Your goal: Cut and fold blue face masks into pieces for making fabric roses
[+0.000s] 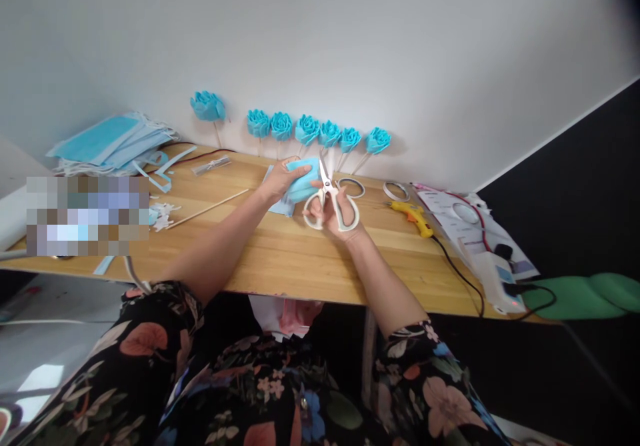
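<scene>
My left hand (281,181) grips a folded piece of blue face-mask fabric (303,181), thumb on top. White-handled scissors (327,189) are in my right hand (340,214), with its fingers through the loops. Their blades point away from me, slightly apart, at the fabric's right edge; whether they touch it I cannot tell. Another light blue piece (281,207) lies flat on the table under my left hand. Behind both hands, blue fabric roses (307,129) on thin sticks lean against the wall.
A stack of blue face masks (107,141) lies at the back left, with cut strips (163,173) beside it. A wooden stick (207,209) rests left of my hands. Tape rolls (351,187), a yellow glue gun (413,218) and a white power strip (501,282) with cables are on the right.
</scene>
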Demonstrator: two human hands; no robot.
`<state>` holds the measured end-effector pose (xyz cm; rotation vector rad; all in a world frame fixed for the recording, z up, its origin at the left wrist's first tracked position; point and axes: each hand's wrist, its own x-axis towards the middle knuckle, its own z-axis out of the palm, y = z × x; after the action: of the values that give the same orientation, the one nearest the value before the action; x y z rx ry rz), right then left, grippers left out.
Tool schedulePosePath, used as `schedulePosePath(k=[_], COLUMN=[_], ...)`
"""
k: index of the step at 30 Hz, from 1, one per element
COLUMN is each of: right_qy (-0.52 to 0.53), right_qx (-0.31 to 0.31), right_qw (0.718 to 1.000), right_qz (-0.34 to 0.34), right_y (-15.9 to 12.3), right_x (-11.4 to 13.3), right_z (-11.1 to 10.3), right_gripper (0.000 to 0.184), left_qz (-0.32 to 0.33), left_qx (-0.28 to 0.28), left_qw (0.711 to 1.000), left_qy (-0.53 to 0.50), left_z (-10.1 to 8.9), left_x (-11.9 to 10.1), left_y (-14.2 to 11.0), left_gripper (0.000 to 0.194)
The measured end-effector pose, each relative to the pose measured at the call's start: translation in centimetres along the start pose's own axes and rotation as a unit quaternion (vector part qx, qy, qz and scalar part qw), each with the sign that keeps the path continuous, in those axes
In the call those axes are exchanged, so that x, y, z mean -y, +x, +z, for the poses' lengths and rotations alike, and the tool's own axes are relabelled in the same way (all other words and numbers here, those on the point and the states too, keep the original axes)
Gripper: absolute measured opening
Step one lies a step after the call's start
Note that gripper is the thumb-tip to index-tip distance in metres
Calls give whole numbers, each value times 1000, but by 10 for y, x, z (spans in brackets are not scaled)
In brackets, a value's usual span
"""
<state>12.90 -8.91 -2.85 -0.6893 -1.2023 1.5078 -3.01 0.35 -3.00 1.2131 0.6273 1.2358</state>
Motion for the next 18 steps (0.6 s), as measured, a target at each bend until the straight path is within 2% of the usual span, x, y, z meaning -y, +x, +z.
schedulePosePath(k=[4, 6, 8, 10, 11, 12, 14, 16, 18], right_qy=[6, -22, -84, -211, -309, -418, -609, -699, -739], right_qx=[-1, -24, -67, -128, -153, -174, -174, -119, -50], right_qw=[999, 998, 992, 967, 938, 891, 771, 688, 630], right_qz=[-36, -57, -70, -59, -32, -10, 60, 158, 232], right_y=[1, 4, 7, 7, 4, 0, -14, -32, -50], right_x=[6, 8, 13, 23, 29, 37, 51, 66, 79], right_z=[-1, -6, -15, -28, -37, -46, -67, -89, -105], right_gripper=[64, 64, 67, 72, 71, 70, 73, 79, 74], left_qz=[9, 1, -6, -7, -8, -10, -17, -23, -22], left_qx=[-31, -36, -39, -39, -38, -38, -34, -23, -9], left_qw=[999, 999, 998, 997, 997, 996, 996, 996, 996], left_qy=[-22, -36, -52, -66, -72, -76, -81, -86, -85], left_z=[-3, -2, -1, 1, 1, 2, 2, 3, 4], left_x=[-1, -2, -2, -2, -2, -2, -1, -1, 0], left_y=[3, 3, 3, 3, 3, 2, 2, 2, 1], left_gripper=[55, 54, 55, 56, 56, 56, 56, 56, 57])
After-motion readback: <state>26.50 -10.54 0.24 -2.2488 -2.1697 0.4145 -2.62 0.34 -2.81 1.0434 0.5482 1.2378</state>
